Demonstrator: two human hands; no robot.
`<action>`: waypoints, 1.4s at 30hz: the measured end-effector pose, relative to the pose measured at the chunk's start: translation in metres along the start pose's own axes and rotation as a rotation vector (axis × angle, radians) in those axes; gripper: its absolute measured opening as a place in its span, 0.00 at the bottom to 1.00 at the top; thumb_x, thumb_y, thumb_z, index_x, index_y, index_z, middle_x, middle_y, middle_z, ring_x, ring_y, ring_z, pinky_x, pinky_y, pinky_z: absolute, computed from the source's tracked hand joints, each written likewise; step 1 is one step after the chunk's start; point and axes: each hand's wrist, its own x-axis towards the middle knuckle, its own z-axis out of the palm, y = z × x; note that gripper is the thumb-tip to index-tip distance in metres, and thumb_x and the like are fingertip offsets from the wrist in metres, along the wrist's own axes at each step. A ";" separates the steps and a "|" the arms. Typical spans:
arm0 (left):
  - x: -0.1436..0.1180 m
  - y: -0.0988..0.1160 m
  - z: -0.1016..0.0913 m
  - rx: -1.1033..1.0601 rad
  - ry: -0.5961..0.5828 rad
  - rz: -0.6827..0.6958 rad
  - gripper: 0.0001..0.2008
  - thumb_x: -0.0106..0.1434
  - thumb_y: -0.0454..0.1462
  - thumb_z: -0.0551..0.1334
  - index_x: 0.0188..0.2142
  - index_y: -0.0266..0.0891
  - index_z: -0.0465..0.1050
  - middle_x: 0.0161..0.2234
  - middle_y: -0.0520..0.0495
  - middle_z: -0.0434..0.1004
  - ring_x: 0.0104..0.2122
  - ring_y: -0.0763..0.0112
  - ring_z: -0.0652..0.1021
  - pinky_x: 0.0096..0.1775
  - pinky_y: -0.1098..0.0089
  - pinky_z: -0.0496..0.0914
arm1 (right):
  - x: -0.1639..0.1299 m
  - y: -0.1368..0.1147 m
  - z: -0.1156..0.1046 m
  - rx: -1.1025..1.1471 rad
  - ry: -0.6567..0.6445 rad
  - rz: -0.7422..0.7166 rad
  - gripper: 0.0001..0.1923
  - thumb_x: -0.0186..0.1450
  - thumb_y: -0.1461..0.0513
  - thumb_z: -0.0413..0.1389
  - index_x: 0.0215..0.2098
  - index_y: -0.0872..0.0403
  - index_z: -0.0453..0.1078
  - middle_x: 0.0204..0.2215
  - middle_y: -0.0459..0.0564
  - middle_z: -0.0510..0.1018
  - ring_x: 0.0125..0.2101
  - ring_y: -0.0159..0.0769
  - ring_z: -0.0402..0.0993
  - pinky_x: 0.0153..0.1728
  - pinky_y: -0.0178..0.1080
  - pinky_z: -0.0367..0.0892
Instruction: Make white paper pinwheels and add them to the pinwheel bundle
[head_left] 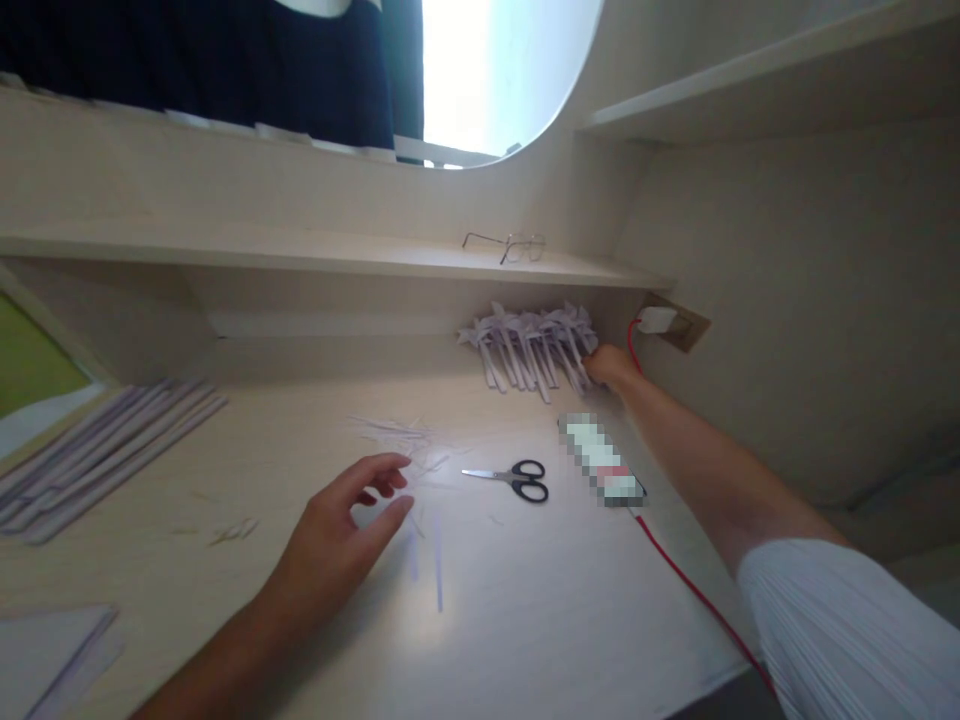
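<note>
My right hand (609, 365) reaches far back across the pale desk (525, 620) and touches the right end of a row of folded white paper pieces (529, 345) lying under the low shelf. I cannot tell whether its fingers hold one. My left hand (352, 520) hovers over the desk's middle, fingers loosely spread, nothing in it. Thin paper strips (431, 560) and scraps (397, 435) lie just beyond its fingertips. Black-handled scissors (514, 478) rest shut on the desk between my two arms.
A phone (604, 462) on a red cable (690, 585) lies right of the scissors; the cable runs to a wall charger (658, 320). Long paper strips (97, 455) are stacked at left, paper sheets (52, 655) at the near left. Glasses (510, 245) sit on the shelf.
</note>
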 end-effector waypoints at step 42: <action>-0.144 -0.085 -0.240 0.394 -0.113 -0.326 0.16 0.50 0.54 0.72 0.33 0.49 0.86 0.48 0.43 0.86 0.48 0.47 0.83 0.58 0.54 0.71 | -0.319 -0.193 0.075 0.402 -0.365 -0.954 0.08 0.68 0.61 0.59 0.38 0.53 0.80 0.35 0.52 0.84 0.33 0.37 0.76 0.36 0.39 0.66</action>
